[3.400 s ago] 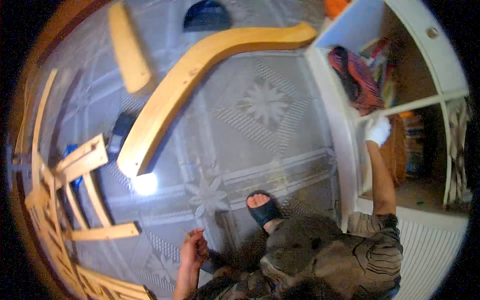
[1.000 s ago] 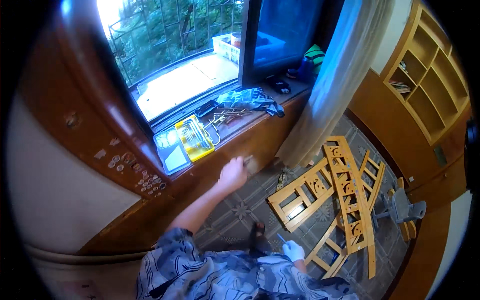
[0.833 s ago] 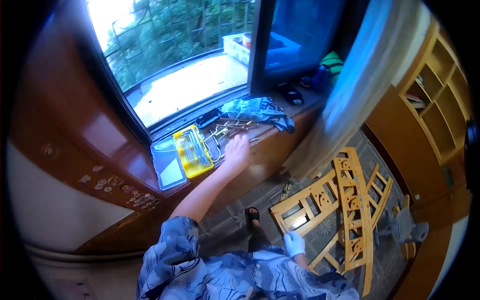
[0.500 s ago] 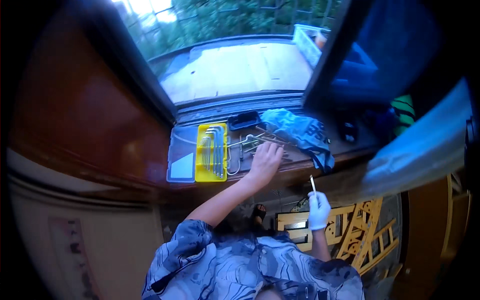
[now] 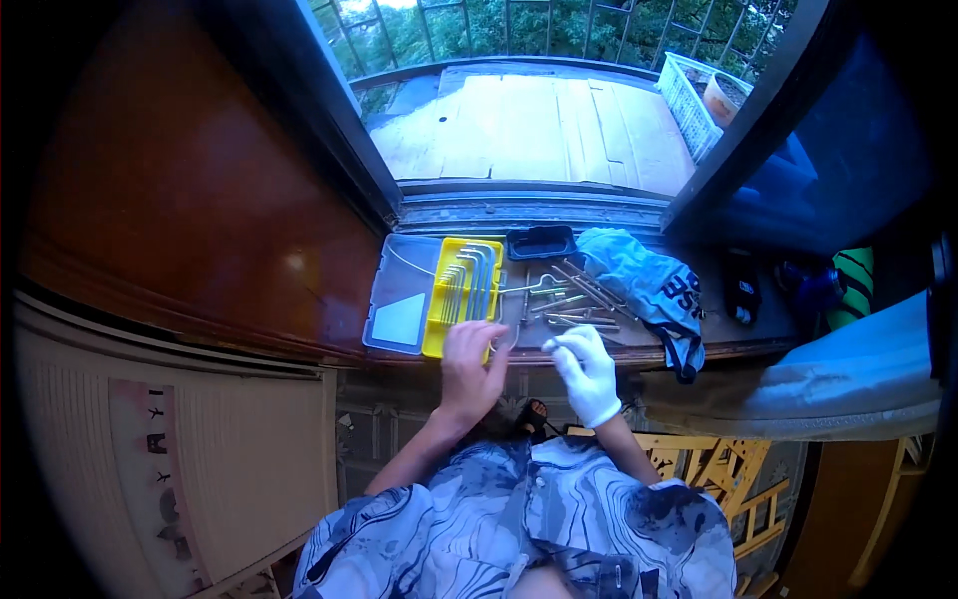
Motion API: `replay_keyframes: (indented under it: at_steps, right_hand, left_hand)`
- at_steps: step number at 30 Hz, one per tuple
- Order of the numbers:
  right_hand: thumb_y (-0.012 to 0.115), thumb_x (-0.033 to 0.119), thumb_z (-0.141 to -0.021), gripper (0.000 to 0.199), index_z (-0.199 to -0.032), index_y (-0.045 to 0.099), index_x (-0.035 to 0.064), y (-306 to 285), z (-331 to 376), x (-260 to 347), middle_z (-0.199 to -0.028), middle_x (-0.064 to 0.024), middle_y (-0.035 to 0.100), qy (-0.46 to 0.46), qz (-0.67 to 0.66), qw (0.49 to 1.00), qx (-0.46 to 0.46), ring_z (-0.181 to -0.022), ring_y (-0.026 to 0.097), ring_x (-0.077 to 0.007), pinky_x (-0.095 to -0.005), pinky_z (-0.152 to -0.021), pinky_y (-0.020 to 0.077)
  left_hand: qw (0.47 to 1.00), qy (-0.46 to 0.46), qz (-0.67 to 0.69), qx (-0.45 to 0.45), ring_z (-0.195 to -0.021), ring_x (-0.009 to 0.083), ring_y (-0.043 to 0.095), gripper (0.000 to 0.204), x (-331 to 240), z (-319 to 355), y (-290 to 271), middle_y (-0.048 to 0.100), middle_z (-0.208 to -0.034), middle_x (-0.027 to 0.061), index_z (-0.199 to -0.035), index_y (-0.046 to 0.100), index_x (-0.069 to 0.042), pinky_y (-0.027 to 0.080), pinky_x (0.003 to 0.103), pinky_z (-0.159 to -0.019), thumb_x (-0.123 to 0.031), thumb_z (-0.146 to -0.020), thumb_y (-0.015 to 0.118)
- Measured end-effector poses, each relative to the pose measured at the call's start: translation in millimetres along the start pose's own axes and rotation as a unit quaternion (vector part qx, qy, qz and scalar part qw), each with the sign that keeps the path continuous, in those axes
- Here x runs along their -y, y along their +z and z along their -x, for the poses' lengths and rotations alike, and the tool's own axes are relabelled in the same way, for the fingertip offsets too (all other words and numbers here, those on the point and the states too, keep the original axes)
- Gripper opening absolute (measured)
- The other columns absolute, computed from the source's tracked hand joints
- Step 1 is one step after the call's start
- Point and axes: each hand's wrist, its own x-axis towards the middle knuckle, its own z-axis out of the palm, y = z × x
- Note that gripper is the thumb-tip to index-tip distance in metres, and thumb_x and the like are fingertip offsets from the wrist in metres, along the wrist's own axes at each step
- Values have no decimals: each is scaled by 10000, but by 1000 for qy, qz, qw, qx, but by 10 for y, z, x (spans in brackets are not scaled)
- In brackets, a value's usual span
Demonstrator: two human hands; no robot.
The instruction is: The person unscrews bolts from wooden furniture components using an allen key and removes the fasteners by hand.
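Note:
My bare left hand (image 5: 471,367) is at the sill's front edge, over the lower end of a yellow hex key case (image 5: 435,339). Its thumb stands apart from the fingers, and I see nothing in it. Several L-shaped hex keys (image 5: 477,275) sit in the case by size, with the clear lid (image 5: 384,290) folded out to the left. In a white glove, my right hand (image 5: 587,377) is closed with fingertips pinched, just before the sill; what they hold, if anything, is too small to make out. Beyond it lie several loose metal rods or bolts (image 5: 584,295).
A black tray (image 5: 541,243) and a blue cloth bag (image 5: 644,285) lie behind and right of the rods. The open window leads to a ledge covered in cardboard (image 5: 529,125), with a white crate (image 5: 689,105). Wooden frame pieces (image 5: 718,464) lie on the floor at right.
My left hand has drawn back from the loose rods toward the hex key case. My right hand has moved up and inward to the sill; the thin light stick it held no longer shows.

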Motion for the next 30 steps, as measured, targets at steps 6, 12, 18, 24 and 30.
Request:
replay_keyframes:
  at_steps: [6, 12, 18, 24, 30]
  right_hand:
    - [668, 63, -673, 178, -849, 651, 88, 358, -546, 192, -695, -54, 529, -189, 189, 960, 83, -671, 511, -245, -346, -620, 411]
    - [612, 140, -677, 308, -982, 598, 108, 741, -1060, -47, -834, -28, 548, -432, 355, 814, 159, -817, 539, -206, -356, -724, 423]
    - [566, 145, -712, 304, -1012, 581, 96, 881, -1227, -272, -872, -23, 511, -461, 407, 746, 257, -838, 522, -190, -339, -727, 440]
    - [562, 144, -726, 317, -1037, 578, 84, 913, -1241, -281, -866, -29, 512, -448, 416, 734, 297, -840, 523, -195, -336, -733, 441]
    - [577, 145, -735, 330, -1062, 601, 105, 889, -1234, -240, -910, -43, 554, -390, 404, 766, 313, -875, 549, -204, -342, -731, 461]
  left_hand:
    - [997, -61, -34, -31, -965, 287, 523, 192, 394, 103, -429, 594, -957, 118, -952, 593, -38, 420, 379, -850, 1, -764, 606]
    - [997, -65, -16, -37, -974, 280, 519, 195, 632, 64, -480, 593, -972, 112, -961, 584, -36, 416, 380, -866, 2, -770, 598]
    - [999, -50, 2, -7, -1006, 291, 507, 195, 775, 38, -474, 586, -987, 114, -966, 592, -41, 400, 387, -897, -35, -772, 598]
    - [999, -37, 13, 4, -1006, 293, 503, 209, 832, 39, -439, 569, -1005, 114, -969, 595, -39, 392, 392, -893, -57, -762, 610]
    - [999, -32, 14, 10, -1053, 307, 470, 256, 823, 17, -402, 542, -1068, 125, -1020, 608, -50, 383, 406, -905, -108, -771, 627]
